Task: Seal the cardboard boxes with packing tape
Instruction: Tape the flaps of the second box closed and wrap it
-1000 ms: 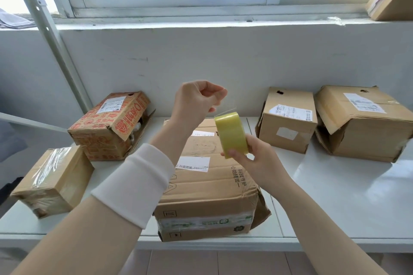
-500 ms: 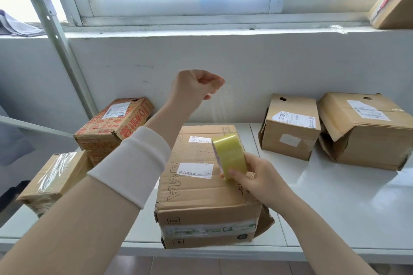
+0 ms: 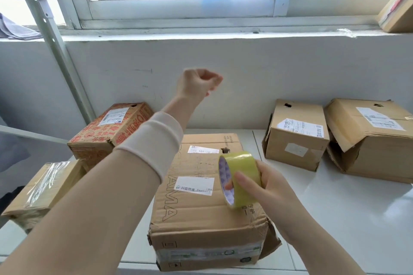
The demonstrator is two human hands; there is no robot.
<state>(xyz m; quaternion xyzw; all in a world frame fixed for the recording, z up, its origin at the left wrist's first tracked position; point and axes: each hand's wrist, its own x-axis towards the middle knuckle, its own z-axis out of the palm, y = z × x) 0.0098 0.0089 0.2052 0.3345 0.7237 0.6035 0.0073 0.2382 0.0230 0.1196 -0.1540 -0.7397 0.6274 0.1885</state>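
On the table (image 3: 348, 212), the big central box (image 3: 201, 212) sits dead ahead at 6 o'clock, and I can see no fresh tape across its top. Other boxes ring it: a red-printed box (image 3: 111, 131) at 10 o'clock, a film-wrapped box (image 3: 44, 190) at 8, and two plain boxes (image 3: 295, 138) at 2.

Over the last second I watched the left hand (image 3: 199, 83) climb toward 12 o'clock, well apart from the roll, with its fingers curled into a tight pinch. The right hand (image 3: 266, 187) has dropped to 4 o'clock, close over the box top, with thumb and fingers wrapped round the yellow tape roll (image 3: 240, 176). A second ago the two hands were nearly touching.

I read the widening gap as a strip being drawn off. The tape end in the left pinch is too clear and blurred to make out, though. If I'm right, a length is ready to lay along the top seam. The risk is that it twists or sticks to itself.
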